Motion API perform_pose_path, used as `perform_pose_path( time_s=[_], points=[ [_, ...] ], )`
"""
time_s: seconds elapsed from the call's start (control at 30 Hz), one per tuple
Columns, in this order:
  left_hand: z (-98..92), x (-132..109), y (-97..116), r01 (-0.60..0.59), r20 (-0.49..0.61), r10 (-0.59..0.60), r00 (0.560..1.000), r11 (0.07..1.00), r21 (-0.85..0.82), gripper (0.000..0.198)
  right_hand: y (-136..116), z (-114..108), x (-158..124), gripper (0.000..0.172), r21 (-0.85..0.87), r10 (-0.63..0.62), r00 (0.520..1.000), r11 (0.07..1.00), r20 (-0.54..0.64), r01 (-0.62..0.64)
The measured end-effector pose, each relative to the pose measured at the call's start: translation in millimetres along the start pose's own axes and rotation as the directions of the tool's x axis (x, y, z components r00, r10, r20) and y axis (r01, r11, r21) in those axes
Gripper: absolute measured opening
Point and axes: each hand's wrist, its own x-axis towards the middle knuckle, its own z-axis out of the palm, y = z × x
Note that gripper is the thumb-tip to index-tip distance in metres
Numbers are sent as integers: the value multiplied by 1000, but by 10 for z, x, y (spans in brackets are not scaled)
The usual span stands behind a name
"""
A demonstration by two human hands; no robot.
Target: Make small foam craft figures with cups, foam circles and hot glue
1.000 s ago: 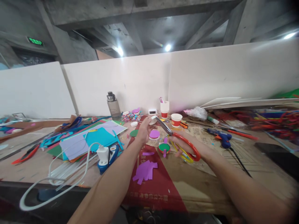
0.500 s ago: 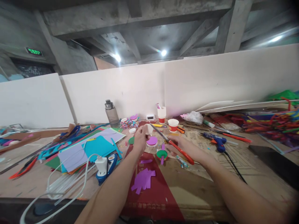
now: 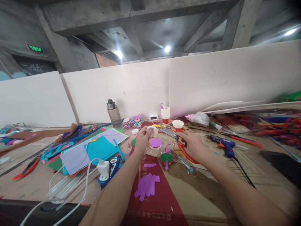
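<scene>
My left hand (image 3: 142, 140) is closed, pinching a small white round piece (image 3: 153, 131) that looks like a cut paper-cup bottom. My right hand (image 3: 191, 145) grips scissors (image 3: 188, 154) with red-orange handles, their blades pointing left toward the white piece but apart from it. Just below my left fingers sits a white round base topped with a purple disc (image 3: 155, 143). Nearer me is a green disc with a red rim (image 3: 166, 157), crossed by a purple strip. Purple paper cutouts (image 3: 147, 185) lie on the red part of the cardboard (image 3: 162, 201).
Behind my hands stand a paper cup (image 3: 178, 125), a cup of pens (image 3: 165, 116) and a grey bottle (image 3: 114, 113). A blue glue gun (image 3: 223, 143) lies right. Coloured sheets (image 3: 97, 150) and a power strip (image 3: 110, 174) with white cables occupy the left.
The scissors have moved away from the white piece, swinging lower to the right in my right hand. My left hand has turned the piece, showing its round face. The view has shifted slightly.
</scene>
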Motion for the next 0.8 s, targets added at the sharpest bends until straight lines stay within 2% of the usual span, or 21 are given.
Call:
perform_pose_path(
  time_s=[0.23,0.47,0.8],
  points=[
    [-16,1,44,21,41,-19,999,999,-45,45,32,-63,5,43,-169,8,1000,986,-14,-10],
    [-2,-18,40,88,26,-86,996,990,-108,49,17,-62,0,43,-200,-12,1000,980,9,14],
    [12,-34,29,95,47,-90,995,987,-127,50,-13,-100,-10,43,-229,-11,998,973,54,23]
  ],
)
